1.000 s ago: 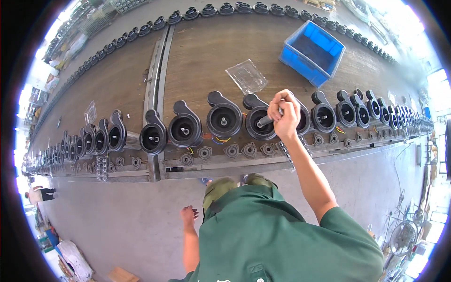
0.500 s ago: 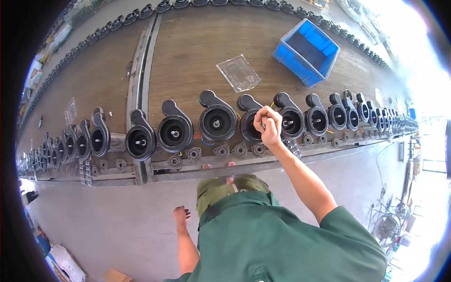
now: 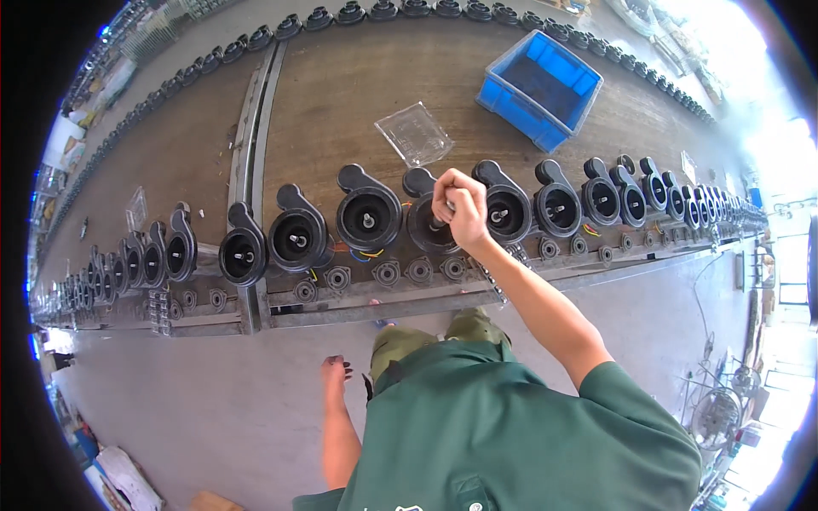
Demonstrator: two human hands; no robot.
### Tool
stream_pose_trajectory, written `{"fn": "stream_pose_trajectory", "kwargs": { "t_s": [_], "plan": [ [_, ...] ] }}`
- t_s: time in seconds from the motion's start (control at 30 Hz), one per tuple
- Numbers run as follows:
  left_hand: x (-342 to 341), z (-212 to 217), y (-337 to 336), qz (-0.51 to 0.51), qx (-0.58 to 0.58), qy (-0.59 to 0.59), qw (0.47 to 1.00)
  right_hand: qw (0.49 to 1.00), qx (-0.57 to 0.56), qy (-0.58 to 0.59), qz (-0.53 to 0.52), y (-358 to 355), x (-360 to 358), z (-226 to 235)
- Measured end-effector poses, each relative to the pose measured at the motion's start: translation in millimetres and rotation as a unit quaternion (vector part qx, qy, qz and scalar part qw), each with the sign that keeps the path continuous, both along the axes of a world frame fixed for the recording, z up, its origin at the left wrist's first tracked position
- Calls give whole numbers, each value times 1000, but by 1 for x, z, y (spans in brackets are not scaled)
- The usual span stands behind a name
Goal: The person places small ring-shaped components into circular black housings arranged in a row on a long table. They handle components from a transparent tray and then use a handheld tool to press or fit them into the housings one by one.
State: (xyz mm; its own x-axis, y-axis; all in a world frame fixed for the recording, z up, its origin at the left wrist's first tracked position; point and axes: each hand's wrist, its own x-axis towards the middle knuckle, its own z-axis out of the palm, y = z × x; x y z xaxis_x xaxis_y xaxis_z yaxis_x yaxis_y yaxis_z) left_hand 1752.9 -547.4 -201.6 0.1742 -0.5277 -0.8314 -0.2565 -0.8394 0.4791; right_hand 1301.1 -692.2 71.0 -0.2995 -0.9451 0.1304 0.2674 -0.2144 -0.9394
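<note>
The pump housing (image 3: 429, 223) we are working on sits in the long row of black housings along the near edge of the wooden bench (image 3: 341, 94), straight ahead of us and slightly right of centre. It faces us with its round mouth, and its outlet neck points up and away toward the back of the bench. Our right hand (image 3: 461, 207) is stretched out over that mouth, fingers curled in a loose fist and covering most of the opening; we cannot tell whether they pinch a small part or only press on the hub. Our left hand (image 3: 336, 372) hangs low by our hip, well apart from the bench, fingers loosely curled and holding nothing we can see. So the right hand is by far the nearer one, touching the housing, and the reach runs straight forward from our shoulder.

Neighbouring housings (image 3: 368, 217) stand just beside it on both sides. Behind the row lie a clear plastic tray (image 3: 414, 134) and a blue bin (image 3: 539, 87).
</note>
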Motion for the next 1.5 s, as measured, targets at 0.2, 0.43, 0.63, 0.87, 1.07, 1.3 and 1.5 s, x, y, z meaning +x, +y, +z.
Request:
{"fn": "stream_pose_trajectory", "kwargs": {
  "t_s": [0.2,0.43,0.63,0.87,1.07,1.3,1.5],
  "plan": [
    [-33,-11,71,96,5,9,995,994,-100,-32,-27,43,-86,70],
    [-114,-15,174,146,82,-11,986,997,-66,-30,37,56,-129,13],
    [-130,-21,230,141,115,-18,983,995,-22,28,91,53,-125,-24],
    [-139,-38,208,157,111,0,981,991,-58,98,69,44,-127,-44],
    [-158,-11,115,89,24,27,995,990,-63,126,16,46,-117,-46],
    [-153,-27,54,-13,-20,30,999,992,-74,47,-90,58,-121,56],
    [-137,-62,64,-45,45,-24,998,974,-79,24,-212,95,-196,37]
  ]
}}
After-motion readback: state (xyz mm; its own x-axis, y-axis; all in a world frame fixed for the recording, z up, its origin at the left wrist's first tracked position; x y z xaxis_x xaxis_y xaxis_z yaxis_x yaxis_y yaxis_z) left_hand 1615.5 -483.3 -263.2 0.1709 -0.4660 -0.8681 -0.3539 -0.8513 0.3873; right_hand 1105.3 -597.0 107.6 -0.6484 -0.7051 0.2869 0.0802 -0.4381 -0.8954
